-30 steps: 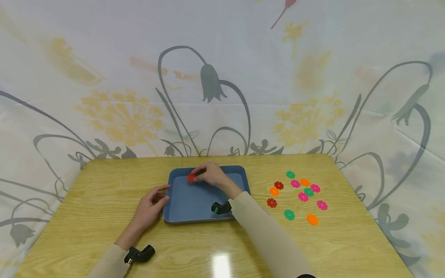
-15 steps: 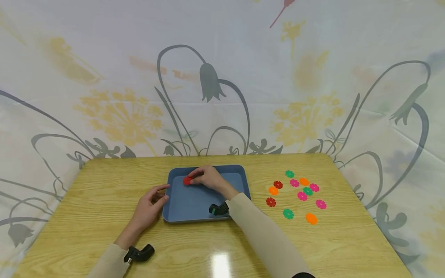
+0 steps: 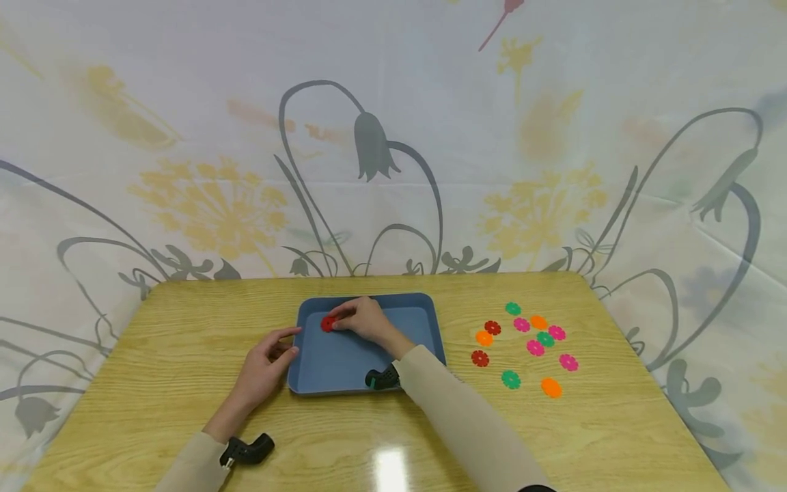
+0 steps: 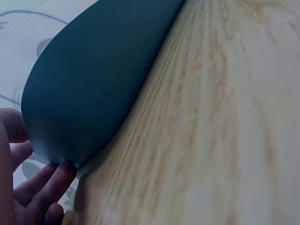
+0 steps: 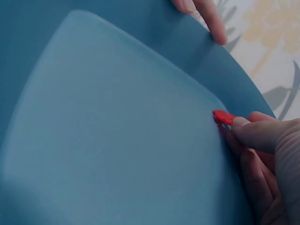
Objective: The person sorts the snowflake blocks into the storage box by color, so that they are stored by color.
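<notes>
My right hand (image 3: 367, 320) is over the far left part of a blue rectangular tray (image 3: 356, 359), pinching a small red notched disc (image 3: 328, 323) between thumb and fingertips. In the right wrist view the red disc (image 5: 224, 116) is held on a slant close over the tray floor, near the sloped wall. My left hand (image 3: 263, 369) holds the tray's left side. Its thumb and index fingertips lie at the rim, while other fingers (image 4: 58, 180) press the outer wall in the left wrist view.
Several notched discs lie scattered right of the tray: dark red (image 3: 480, 359), green (image 3: 511, 379), pink (image 3: 568, 362) and orange (image 3: 551, 387). The wooden table (image 3: 203, 328) ends at a patterned curtain (image 3: 393, 205). Each wrist carries a black camera mount (image 3: 247, 450).
My right hand has moved slightly left and toward me inside the tray, the red disc still in its fingers. The left hand has stayed at the tray's left rim.
</notes>
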Motion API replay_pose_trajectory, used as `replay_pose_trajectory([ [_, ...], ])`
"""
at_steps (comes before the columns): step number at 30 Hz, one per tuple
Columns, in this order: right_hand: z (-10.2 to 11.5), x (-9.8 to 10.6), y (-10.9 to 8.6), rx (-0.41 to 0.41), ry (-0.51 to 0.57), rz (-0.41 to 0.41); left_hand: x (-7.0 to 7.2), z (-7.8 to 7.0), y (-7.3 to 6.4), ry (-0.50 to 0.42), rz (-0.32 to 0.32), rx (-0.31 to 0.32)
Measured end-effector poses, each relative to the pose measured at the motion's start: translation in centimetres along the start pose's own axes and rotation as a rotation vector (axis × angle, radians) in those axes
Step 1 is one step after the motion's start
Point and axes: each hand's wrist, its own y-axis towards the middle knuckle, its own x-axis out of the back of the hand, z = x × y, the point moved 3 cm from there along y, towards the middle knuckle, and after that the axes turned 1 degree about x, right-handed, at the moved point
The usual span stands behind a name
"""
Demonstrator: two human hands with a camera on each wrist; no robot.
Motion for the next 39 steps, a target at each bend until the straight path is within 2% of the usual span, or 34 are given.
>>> replay_pose_trajectory([
  [8,0.1,0.1,-0.2,-0.008,-0.021,-0.026,0.0,0.1,0.1,-0.006,0.006,0.011],
  [15,0.0,0.5,-0.2,0.010,-0.041,-0.008,-0.4,0.2,0.2,0.006,0.001,0.008],
  [22,0.2,0.9,-0.2,-0.012,0.018,0.034,-0.8,3.7,0.8,0.023,-0.025,0.012],
  [25,0.2,1.0,0.1,-0.016,0.064,0.068,-0.7,4.2,0.7,0.029,-0.034,0.008],
  [35,1.2,2.9,-0.4,0.020,0.100,0.144,-0.6,4.4,0.5,0.011,-0.038,0.005],
  [39,1.5,4.4,-1.3,0.015,0.092,0.165,-0.4,3.4,0.4,0.016,-0.047,-0.001],
])
